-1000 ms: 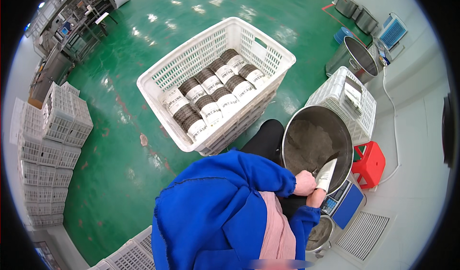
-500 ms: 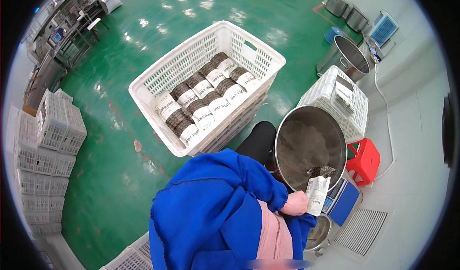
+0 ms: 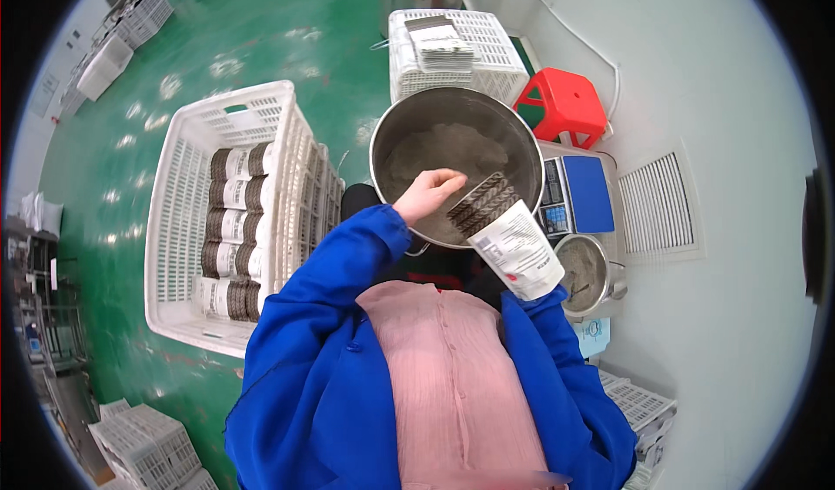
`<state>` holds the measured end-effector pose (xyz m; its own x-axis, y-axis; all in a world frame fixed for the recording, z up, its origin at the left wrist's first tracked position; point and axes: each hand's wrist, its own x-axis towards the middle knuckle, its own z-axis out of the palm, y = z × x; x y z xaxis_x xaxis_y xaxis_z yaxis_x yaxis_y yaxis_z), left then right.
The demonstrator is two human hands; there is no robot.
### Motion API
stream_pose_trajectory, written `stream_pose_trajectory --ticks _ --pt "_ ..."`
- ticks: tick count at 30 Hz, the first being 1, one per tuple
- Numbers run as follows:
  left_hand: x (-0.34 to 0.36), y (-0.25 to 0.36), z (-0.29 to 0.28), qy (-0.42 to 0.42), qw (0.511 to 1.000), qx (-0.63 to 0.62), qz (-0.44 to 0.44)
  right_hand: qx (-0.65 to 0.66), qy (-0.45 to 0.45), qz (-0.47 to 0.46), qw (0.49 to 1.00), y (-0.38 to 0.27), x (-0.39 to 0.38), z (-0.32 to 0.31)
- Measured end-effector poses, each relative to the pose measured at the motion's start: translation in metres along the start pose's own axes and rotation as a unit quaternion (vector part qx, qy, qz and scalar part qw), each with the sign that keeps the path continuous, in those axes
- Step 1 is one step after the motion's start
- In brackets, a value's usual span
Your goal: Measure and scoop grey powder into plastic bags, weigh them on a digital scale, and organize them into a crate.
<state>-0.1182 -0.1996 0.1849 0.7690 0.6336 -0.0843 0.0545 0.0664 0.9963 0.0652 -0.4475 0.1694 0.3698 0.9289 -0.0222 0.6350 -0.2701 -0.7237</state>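
A white printed pouch (image 3: pixel 520 255) with a brown patterned end (image 3: pixel 484 205) tilts over the near right rim of a large steel pot (image 3: pixel 380 186). Greyish-brown powder (image 3: pixel 448 153) lies inside the pot. At the pouch's lower end my right sleeve (image 3: pixel 546 309) stops; the right hand itself is hidden behind the pouch, which it holds up. My left hand (image 3: pixel 424 199) is closed over the pot's near side, thumb and fingers together close to the pouch's brown end. Whether anything is pinched in them cannot be made out.
A white crate (image 3: pixel 163 255) of similar pouches stands on the left. Beyond the pot, flat pouches (image 3: pixel 439 42) lie on another crate (image 3: pixel 496 51). On the right are a red stool (image 3: pixel 570 107), a blue-topped scale (image 3: pixel 588 196) and a smaller steel pot (image 3: pixel 604 268) holding powder.
My view has swung right, so the pot now sits ahead and the crate of pouches to the left. The left hand has come away from the pouch's side toward its brown end.
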Motion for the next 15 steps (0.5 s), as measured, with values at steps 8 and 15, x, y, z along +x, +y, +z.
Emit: stream_pose_trajectory --ticks 8,15 --pt "-0.016 0.015 0.006 -0.084 0.990 -0.087 -0.067 0.349 -0.063 0.013 0.935 -0.037 -0.009 -0.003" --pt "-0.017 0.012 0.005 -0.083 0.993 -0.072 -0.047 0.479 -0.111 -0.002 0.871 -0.051 0.003 -0.002"
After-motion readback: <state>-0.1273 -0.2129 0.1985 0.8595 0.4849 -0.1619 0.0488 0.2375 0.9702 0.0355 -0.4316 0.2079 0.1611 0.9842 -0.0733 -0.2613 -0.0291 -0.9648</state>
